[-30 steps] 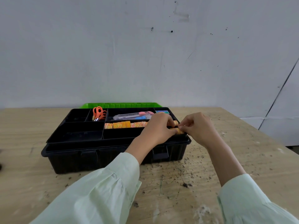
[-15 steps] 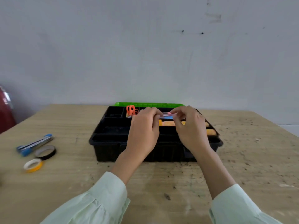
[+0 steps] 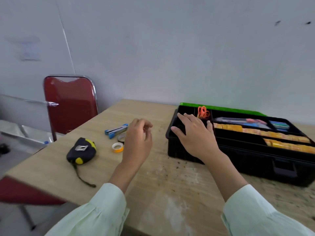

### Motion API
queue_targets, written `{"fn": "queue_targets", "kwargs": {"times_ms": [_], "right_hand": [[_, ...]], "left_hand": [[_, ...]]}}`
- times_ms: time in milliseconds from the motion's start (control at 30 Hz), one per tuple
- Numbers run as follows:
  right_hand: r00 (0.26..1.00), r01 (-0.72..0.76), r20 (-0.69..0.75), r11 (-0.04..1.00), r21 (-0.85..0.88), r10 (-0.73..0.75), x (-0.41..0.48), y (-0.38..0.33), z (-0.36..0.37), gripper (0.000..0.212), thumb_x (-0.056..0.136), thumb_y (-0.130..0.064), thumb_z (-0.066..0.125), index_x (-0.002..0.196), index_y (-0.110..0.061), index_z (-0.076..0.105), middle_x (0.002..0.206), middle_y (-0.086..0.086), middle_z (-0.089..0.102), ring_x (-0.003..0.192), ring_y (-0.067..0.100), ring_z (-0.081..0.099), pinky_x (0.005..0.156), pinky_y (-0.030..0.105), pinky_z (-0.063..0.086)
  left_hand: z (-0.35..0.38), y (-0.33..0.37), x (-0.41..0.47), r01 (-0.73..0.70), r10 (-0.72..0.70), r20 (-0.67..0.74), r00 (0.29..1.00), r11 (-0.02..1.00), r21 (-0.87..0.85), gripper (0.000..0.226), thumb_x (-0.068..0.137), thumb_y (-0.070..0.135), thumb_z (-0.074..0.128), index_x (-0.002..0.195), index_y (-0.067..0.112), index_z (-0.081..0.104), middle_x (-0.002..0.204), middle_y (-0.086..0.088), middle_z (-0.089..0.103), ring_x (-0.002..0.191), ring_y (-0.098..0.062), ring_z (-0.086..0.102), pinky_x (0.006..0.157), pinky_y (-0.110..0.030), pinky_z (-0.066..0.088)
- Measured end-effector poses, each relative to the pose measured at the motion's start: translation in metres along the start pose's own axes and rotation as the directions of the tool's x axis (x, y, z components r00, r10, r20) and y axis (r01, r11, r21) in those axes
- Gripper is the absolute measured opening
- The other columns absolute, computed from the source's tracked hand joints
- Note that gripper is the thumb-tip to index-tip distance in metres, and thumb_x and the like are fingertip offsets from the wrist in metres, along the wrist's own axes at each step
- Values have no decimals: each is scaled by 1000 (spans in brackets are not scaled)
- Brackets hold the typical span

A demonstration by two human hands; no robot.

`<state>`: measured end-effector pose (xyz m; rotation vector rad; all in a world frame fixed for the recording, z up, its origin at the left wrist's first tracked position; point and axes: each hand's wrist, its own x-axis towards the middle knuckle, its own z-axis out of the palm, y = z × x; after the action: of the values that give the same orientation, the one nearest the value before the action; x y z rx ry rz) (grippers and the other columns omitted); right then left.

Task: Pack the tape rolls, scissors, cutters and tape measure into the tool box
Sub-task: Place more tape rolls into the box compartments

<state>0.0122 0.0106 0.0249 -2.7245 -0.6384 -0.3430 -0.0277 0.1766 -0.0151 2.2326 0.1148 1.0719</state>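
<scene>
The black tool box (image 3: 247, 160) stands open on the right, its green lid (image 3: 221, 108) behind. Inside lie orange scissors (image 3: 203, 112), a pink and grey cutter (image 3: 238, 120) and rows of yellow-orange tape rolls (image 3: 255, 132). My right hand (image 3: 196, 135) rests with straight fingers on the box's left end. Over the table to the left hovers my left hand (image 3: 138, 143), fingers loosely curled and holding nothing. Beyond it lie a blue cutter (image 3: 115, 131), a black tape roll (image 3: 121, 137), a yellow tape roll (image 3: 117, 147) and a black and yellow tape measure (image 3: 81, 150).
A red chair (image 3: 69, 103) stands past the wooden table's (image 3: 162, 184) left edge. The table's left corner falls away beside the tape measure. A pale wall rises close behind the box.
My view has swung left, bringing the tape measure and chair into sight. Both hands left the box's middle; the left moved out over the table toward the loose items, the right to the box's left end.
</scene>
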Motion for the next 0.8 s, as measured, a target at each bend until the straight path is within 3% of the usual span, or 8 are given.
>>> {"fn": "queue_targets", "kwargs": {"times_ms": [100,167,267,367,433,533,667,800], "right_hand": [[998,-18,62,985,-171,29,1,-3,8,65,95,-63,21,150,-31,24,158,-4,25,148,15,11,116,54,4],[997,-26,72,979,-203,41,1,-4,9,65,94,-64,19,149,-31,26,157,-5,28,148,16,13,116,54,6],[995,-28,87,977,-209,48,0,-5,7,65,94,-64,19,149,-30,28,154,-4,33,147,17,17,116,52,8],[995,-26,86,975,-219,46,-2,-6,6,65,94,-65,19,148,-30,31,152,-4,37,146,18,21,115,51,11],[996,-25,79,974,-227,44,-3,-7,5,64,94,-64,19,147,-29,33,150,-5,41,144,18,25,115,50,13],[995,-19,87,976,-216,39,-3,-6,3,63,95,-63,22,146,-29,35,148,-4,43,143,18,29,115,48,14],[999,-29,22,998,-56,30,-2,0,-2,63,95,-59,31,150,-27,27,154,-3,31,146,15,17,118,48,9],[992,-115,30,983,-145,120,2,19,-11,75,91,-69,19,153,-27,14,161,-2,13,149,15,0,116,56,2]], "left_hand": [[-10,-39,-2,130,-137,31,990,977,167,16,81,1,56,91,11,64,95,-5,56,95,-24,54,84,-36,43],[-13,-57,-4,190,-232,74,970,913,360,18,85,11,57,101,13,65,108,-7,55,108,-28,49,89,-38,39],[-14,-70,-4,158,-327,163,931,762,627,29,93,30,52,118,18,59,125,-6,50,123,-27,38,97,-37,33],[-12,-72,0,90,-316,199,928,706,702,28,95,32,48,117,18,59,125,-3,52,126,-27,36,98,-37,31],[-11,-70,2,65,-284,201,938,710,701,24,95,29,48,115,20,60,123,-2,54,124,-26,37,97,-37,30],[-10,-59,6,80,-196,136,971,804,589,21,93,23,50,111,19,60,115,0,56,114,-25,42,93,-37,29],[-4,-31,21,10,-24,35,999,935,356,12,88,17,58,99,15,62,97,-2,59,98,-28,46,80,-36,32],[14,-1,44,-135,127,53,990,969,206,15,85,14,62,100,17,67,94,-2,62,94,-27,48,78,-38,40]]}}
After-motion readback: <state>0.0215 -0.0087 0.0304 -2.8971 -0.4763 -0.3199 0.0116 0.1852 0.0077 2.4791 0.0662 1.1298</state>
